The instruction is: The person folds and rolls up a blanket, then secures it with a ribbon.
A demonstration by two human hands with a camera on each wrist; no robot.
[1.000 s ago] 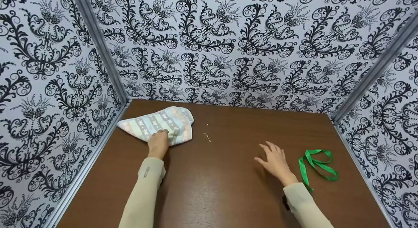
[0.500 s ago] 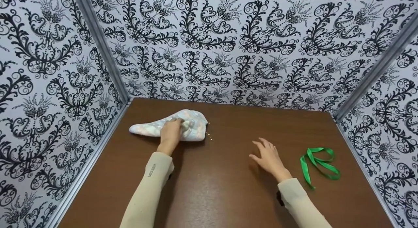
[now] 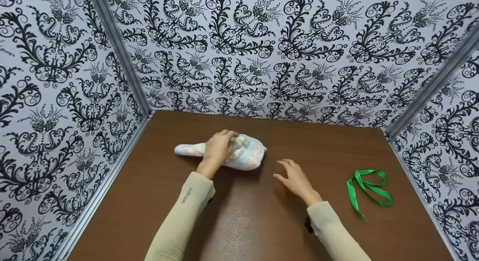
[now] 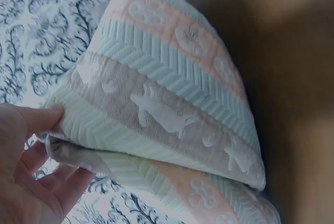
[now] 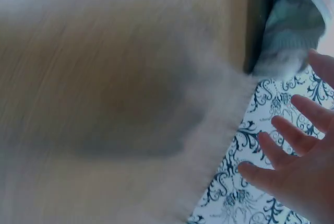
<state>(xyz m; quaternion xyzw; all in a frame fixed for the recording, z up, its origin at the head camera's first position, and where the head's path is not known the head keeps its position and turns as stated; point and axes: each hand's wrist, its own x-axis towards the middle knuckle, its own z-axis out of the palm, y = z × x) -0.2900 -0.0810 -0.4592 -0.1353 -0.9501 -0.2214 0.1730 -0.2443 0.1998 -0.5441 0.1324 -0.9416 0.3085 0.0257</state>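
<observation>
Three walls with black curls on white are seen around a brown table (image 3: 239, 227). At the far left of the frame, the left wall (image 3: 48, 85) is joined to the back wall (image 3: 262, 63) by a grey post (image 3: 116, 48). At the bottom, left of the middle, a pale sleeve (image 3: 176, 225) is marked with small dark letters. Above it, near the middle of the frame, the left hand (image 3: 217, 150) is put on a soft cloth (image 3: 247, 154). The cloth is pinched between the thumb and the bent fingers. It is bunched up, with a thin end poked out on the left and a fat, round part on the right. In the left wrist view, pink, green and grey stripes with pale shapes are seen on it.

Right of the cloth, with some table left between, the right hand (image 3: 295, 178) is held with its fingers spread wide. Whether the table is touched by it cannot be told. Below it, a dark band (image 3: 308, 224) is worn by the cuff. At the right of the frame, a green ribbon (image 3: 352, 195) is laid in loops. At the far right edge, the right wall (image 3: 454, 141) is seen.
</observation>
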